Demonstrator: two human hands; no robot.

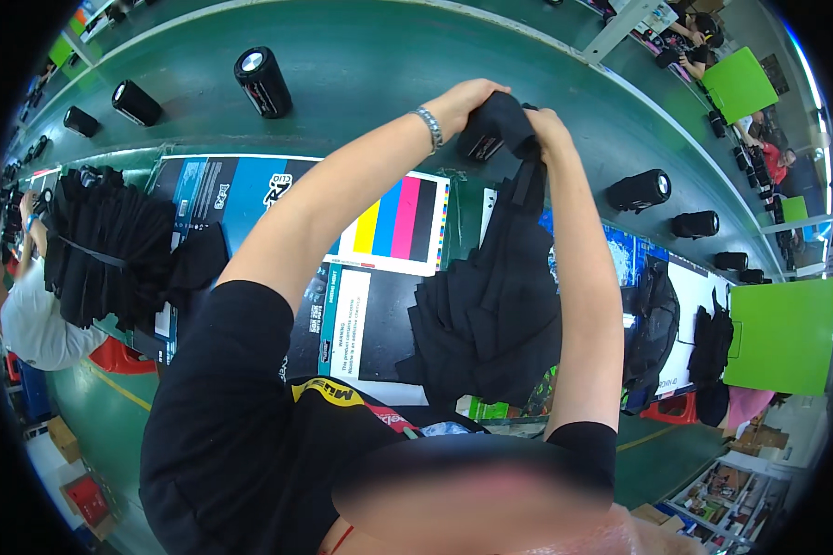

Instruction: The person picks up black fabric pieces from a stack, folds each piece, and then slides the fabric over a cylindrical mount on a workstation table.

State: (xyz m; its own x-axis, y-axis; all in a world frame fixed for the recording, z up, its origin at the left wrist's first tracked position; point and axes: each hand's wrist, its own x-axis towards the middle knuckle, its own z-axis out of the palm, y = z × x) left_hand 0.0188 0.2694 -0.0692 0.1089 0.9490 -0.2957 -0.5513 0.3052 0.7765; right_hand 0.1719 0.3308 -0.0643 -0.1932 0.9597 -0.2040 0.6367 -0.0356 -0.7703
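In front of me, over the green conveyor belt, both hands are raised at a dark cylindrical speaker (480, 146) and a piece of black cloth (506, 118) draped around its upper part. My left hand (466, 102), with a bracelet at the wrist, grips the cloth from the left. From the other side, my right hand (550, 136) has its fingers bent around the cloth's edge. The cloth hides much of the speaker, and some fingertips are out of sight. Below, a fanned pile of black cloth pieces (491, 319) reaches up toward my right hand.
More black cylindrical speakers, including one upright (262, 83) and one tipped over (639, 191), sit along the belt. Printed sheets (342, 319) cover the bench. At left lies a tied black cloth bundle (111, 245), near a co-worker in white (42, 319). Green panels (779, 338) stand right.
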